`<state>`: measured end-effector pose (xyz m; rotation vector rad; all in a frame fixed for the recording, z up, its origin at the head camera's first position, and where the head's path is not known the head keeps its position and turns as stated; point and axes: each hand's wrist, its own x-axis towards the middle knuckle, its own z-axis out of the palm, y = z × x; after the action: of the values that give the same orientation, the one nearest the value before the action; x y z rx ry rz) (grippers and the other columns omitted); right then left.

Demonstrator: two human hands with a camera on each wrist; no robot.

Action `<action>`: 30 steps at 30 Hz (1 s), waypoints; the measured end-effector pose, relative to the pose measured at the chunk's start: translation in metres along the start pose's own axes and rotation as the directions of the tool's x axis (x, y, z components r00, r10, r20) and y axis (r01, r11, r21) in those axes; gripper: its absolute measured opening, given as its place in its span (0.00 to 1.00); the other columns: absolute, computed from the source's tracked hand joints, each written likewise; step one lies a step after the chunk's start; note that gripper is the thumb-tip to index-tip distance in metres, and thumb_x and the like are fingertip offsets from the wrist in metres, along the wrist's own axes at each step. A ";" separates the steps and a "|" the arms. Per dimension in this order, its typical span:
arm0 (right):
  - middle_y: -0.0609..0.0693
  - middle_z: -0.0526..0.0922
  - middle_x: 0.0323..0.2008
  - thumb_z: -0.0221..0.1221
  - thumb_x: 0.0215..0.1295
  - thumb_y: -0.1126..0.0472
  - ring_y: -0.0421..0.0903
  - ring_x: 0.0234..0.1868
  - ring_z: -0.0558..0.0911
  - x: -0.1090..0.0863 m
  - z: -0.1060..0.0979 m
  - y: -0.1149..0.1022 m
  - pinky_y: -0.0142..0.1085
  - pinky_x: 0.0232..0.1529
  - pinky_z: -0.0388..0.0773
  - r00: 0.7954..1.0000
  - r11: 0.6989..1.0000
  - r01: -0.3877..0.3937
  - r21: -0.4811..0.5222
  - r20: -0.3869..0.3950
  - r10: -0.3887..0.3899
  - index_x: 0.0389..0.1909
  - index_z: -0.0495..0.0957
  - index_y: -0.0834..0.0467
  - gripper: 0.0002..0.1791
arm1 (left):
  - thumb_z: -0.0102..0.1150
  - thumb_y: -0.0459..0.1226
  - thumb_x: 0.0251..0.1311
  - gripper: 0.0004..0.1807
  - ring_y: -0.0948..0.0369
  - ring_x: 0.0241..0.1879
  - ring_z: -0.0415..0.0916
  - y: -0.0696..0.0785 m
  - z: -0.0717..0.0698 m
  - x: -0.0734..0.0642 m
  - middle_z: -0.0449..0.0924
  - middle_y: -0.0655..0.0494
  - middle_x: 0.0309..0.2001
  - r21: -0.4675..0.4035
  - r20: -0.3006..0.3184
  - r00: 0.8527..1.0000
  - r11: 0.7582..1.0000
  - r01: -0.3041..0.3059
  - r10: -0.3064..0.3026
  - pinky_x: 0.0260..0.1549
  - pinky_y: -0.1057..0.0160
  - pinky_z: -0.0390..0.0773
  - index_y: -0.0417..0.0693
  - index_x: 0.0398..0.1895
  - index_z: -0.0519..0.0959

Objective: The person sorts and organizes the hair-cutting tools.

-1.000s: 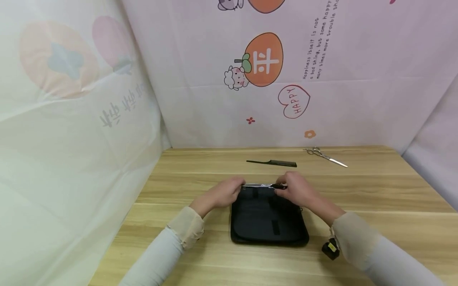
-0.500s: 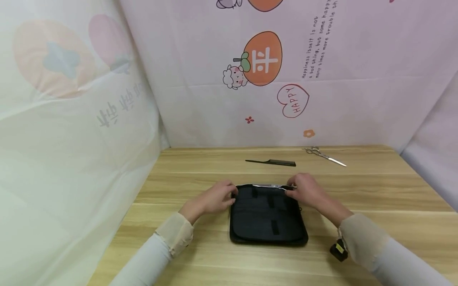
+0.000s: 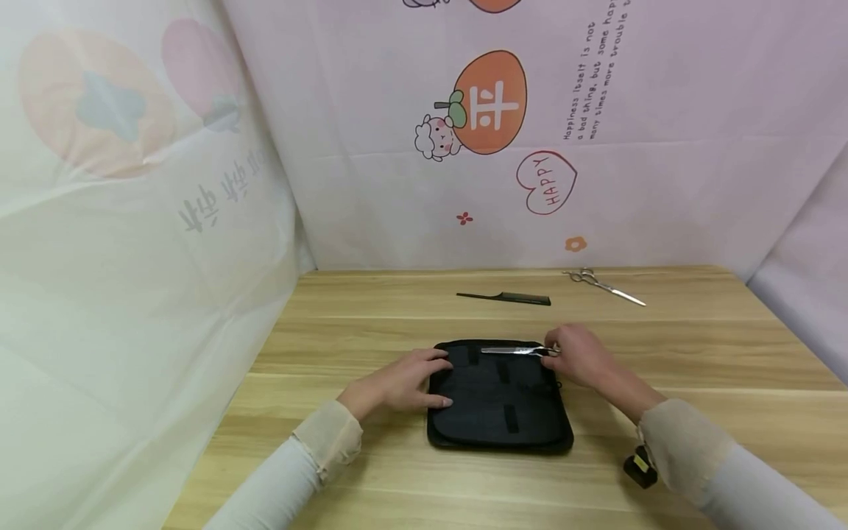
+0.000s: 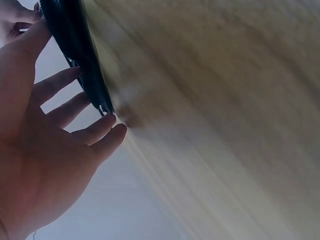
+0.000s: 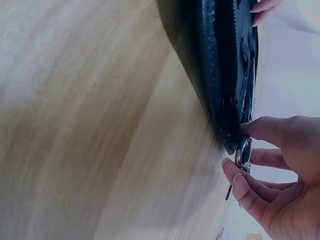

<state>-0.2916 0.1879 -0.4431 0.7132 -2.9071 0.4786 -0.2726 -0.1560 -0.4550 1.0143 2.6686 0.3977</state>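
A black zippered case point(image 3: 473, 419) lies on the table with its dark inner face and several strap loops showing. Near its far edge is a pair of silver scissors point(image 3: 513, 351), blades pointing left. My right hand point(image 3: 583, 357) pinches their handles at the case's far right corner; in the right wrist view the finger ring point(image 5: 243, 152) sits between thumb and fingers. My left hand point(image 3: 407, 379) rests at the case's left side, fingers spread, with thumb and fingertips over the edge. In the left wrist view its fingers lie along the case's zippered edge.
Behind the case lies a black tail comb point(image 3: 520, 298). Farther right is a second pair of silver scissors point(image 3: 603, 285). A small black object with a yellow label point(image 3: 640, 465) is beside my right sleeve. Printed cloth point(image 3: 397, 206) hangs behind the wooden table point(image 3: 318, 338).
My left hand has let go of the scissors' blade end and come down onto the case's left side. My right hand has moved right with the scissors, which are now over the case's far edge.
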 end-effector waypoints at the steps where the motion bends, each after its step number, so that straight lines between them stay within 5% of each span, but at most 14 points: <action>1: 0.53 0.84 0.28 0.72 0.55 0.62 0.48 0.29 0.80 0.000 0.001 0.001 0.48 0.34 0.79 1.000 1.000 0.004 -0.003 -0.002 -0.004 0.28 0.84 0.62 0.08 | 0.60 0.58 0.69 0.37 0.51 0.77 0.54 0.000 0.000 0.000 0.58 0.50 0.78 0.000 0.000 1.000 1.000 0.001 -0.001 0.73 0.50 0.59 0.50 0.74 0.69; 30: 0.60 0.74 0.36 0.71 0.59 0.62 0.52 0.33 0.75 0.007 0.011 -0.027 0.49 0.36 0.78 0.995 0.996 -0.084 -0.013 0.051 0.085 0.37 0.80 0.64 0.12 | 0.62 0.60 0.65 0.39 0.51 0.75 0.58 0.005 0.002 0.001 0.60 0.51 0.77 0.082 -0.018 1.000 0.996 0.026 -0.024 0.72 0.51 0.61 0.50 0.73 0.69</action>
<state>-0.2856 0.1592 -0.4446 0.6118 -2.9952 0.4596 -0.2700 -0.1512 -0.4549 1.0038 2.7301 0.2953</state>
